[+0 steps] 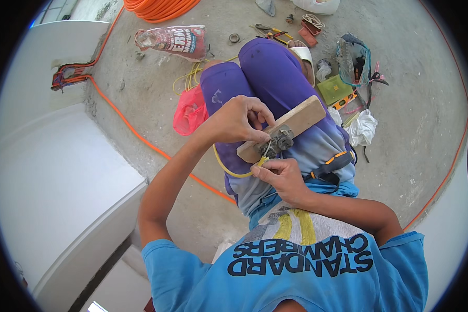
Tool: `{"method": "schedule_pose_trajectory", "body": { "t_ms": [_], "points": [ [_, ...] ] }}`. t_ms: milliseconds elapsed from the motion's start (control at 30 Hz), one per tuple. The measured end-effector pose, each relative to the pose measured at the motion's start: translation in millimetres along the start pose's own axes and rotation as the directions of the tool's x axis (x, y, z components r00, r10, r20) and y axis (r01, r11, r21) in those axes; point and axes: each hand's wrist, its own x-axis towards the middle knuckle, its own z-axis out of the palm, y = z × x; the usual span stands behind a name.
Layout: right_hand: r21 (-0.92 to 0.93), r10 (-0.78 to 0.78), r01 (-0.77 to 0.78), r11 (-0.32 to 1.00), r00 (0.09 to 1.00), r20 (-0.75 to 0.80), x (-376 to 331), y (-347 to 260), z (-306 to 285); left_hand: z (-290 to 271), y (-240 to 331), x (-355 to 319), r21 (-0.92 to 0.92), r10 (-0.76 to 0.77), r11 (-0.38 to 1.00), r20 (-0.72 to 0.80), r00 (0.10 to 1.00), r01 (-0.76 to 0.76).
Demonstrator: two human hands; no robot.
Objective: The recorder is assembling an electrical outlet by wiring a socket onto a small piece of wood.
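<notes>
— Where do your fingers stand right now?

— Your right hand (282,176) has its fingers pinched on the yellow wire (229,169), right where its end meets the grey socket fittings (277,141). Your left hand (239,122) is clenched around the near end of the wooden board (288,125), steadying it across your lap – the board lies on your purple-trousered thighs, not on any bench.

— How far along does it look?

— I'd judge you're midway. The fittings already sit on the board near its lower edge, and the wire's end is at them, but whether it is fastened I cannot tell; your fingers hide the joint. The rest of the wire loops loose below your left wrist.

— And around you?

— On the concrete floor: a red plastic bag (190,112) by your left knee, an orange conduit (140,136) along the wall, tools beyond your right thigh.
</notes>
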Motion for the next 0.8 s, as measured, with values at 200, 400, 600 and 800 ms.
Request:
{"method": "schedule_pose_trajectory", "body": {
  "t_ms": [200, 400, 600, 800],
  "points": [
    [-0.375, 0.058, 0.041, 0.926, 0.967, 0.248, 3.7, -49.9, -29.9, -3.3, 2.4, 9.7, -0.096, -0.086, 0.991, 0.084, 0.993, 0.094],
    [-0.733, -0.531, 0.654, 0.187, 0.695, 0.485, 17.6, -120.7, -80.8, 1.1, 6.0, -3.8, -0.225, -0.094, 0.970, 0.011, 0.996, 0.094],
    [-0.508, -0.136, 0.858, 0.079, 0.514, 0.847, 78.1, -125.9, -87.3, 32.3, -14.7, -28.2, -0.282, -0.014, 0.957, -0.257, 0.966, -0.061],
    [-0.463, 0.022, 0.869, 0.172, 0.467, 0.884, 102.6, -136.9, -81.1, 81.5, -1.4, -71.7, 0.253, 0.185, 0.967, -0.636, 0.749, -0.024]
  ]
}}
